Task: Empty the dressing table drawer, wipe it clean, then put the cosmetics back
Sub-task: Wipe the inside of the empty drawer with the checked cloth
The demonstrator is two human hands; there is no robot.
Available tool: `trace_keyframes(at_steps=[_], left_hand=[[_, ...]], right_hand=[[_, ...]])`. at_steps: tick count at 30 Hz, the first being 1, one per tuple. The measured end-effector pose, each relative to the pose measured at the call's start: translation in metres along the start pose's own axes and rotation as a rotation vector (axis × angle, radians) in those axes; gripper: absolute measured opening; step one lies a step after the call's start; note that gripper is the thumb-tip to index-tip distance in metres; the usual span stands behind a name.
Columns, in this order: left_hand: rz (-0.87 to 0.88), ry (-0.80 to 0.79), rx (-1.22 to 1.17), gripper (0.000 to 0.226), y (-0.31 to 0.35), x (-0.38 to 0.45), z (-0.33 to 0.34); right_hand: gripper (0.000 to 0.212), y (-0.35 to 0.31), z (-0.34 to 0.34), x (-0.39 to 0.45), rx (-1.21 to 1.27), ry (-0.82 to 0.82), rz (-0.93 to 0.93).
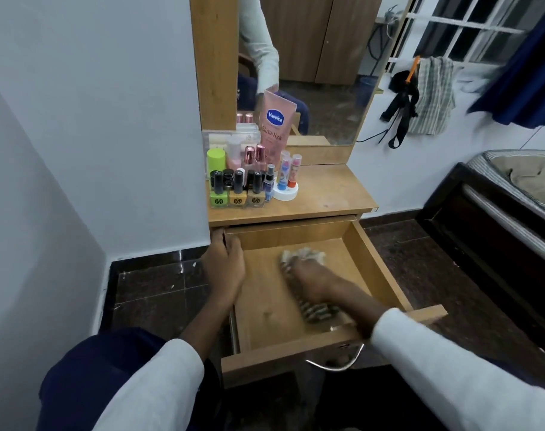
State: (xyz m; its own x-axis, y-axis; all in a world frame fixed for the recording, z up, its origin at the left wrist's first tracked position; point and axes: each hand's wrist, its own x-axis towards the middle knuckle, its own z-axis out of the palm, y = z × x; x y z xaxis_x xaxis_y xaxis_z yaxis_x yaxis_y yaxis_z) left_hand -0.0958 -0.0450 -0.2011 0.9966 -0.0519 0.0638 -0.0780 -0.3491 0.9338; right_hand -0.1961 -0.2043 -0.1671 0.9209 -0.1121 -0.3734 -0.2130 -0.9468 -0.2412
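The wooden drawer [380,269] of the dressing table is pulled out and holds no cosmetics. My right hand [314,283] presses a striped cloth [302,256] flat on the drawer floor; hand and cloth are motion-blurred. My left hand [224,265] grips the drawer's left side wall near its back corner. The cosmetics stand on the tabletop [327,188] at its left: a pink Vaseline tube [275,126], several nail polish bottles [237,191], a green-capped bottle [216,161], pink-capped bottles [254,157], a small spray bottle [269,183] and lip balms on a white jar [288,178].
A mirror [314,66] rises behind the tabletop. A metal handle [336,363] hangs on the drawer front. A dark bed frame [495,231] stands at the right. Clothes [420,94] hang on the window grille. A white wall [78,150] closes the left side.
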Motion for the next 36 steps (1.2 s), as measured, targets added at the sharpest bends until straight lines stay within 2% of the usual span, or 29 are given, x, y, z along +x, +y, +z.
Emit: trace_keyframes(at_steps=[3,5,8,10,13,15,17,19,21,25,27,29,31,36], left_hand=[[0.036,0.004,0.046,0.028,-0.006,0.003,0.003],[0.077,0.008,0.084,0.027,-0.005,0.003,0.002],[0.103,0.026,0.143,0.027,-0.005,0.004,0.004],[0.104,0.029,0.16,0.027,-0.005,0.004,0.004],[0.099,0.021,0.146,0.027,-0.006,0.005,0.002],[0.085,0.023,0.117,0.026,-0.007,0.004,0.003],[0.073,0.033,0.091,0.025,-0.005,0.003,0.006],[0.046,0.057,0.076,0.025,-0.002,0.005,0.006],[0.017,0.063,0.028,0.027,0.002,0.004,0.004],[-0.04,0.037,-0.056,0.03,0.007,-0.004,-0.002],[-0.034,0.032,-0.054,0.03,0.005,-0.003,-0.001],[-0.026,0.039,-0.042,0.033,0.001,0.0,0.001],[-0.025,0.038,-0.061,0.034,-0.002,0.001,0.002],[0.012,0.051,-0.054,0.03,-0.002,0.0,0.001]], right_hand=[[0.027,-0.058,0.028,0.017,0.021,-0.098,-0.177],[0.024,-0.062,0.037,0.018,0.074,-0.115,-0.183],[0.037,-0.033,0.011,0.013,0.194,-0.027,-0.107],[0.037,0.002,-0.011,0.012,0.134,0.05,-0.008],[0.039,0.057,-0.022,0.01,0.01,0.053,0.152],[0.04,0.078,-0.013,-0.002,-0.09,-0.025,0.201],[0.034,0.078,-0.008,-0.016,-0.164,-0.195,0.125],[0.021,0.053,-0.012,-0.025,-0.104,-0.318,0.038],[0.025,0.013,-0.006,-0.018,-0.105,-0.356,-0.08],[0.029,-0.069,0.022,0.019,-0.11,-0.252,-0.167],[0.034,-0.077,0.022,0.039,-0.055,-0.136,-0.138],[0.047,-0.074,0.02,0.054,0.017,0.042,-0.11],[0.052,-0.073,0.022,0.063,0.001,0.157,-0.126],[0.038,-0.06,0.029,0.067,0.038,0.17,-0.173]])
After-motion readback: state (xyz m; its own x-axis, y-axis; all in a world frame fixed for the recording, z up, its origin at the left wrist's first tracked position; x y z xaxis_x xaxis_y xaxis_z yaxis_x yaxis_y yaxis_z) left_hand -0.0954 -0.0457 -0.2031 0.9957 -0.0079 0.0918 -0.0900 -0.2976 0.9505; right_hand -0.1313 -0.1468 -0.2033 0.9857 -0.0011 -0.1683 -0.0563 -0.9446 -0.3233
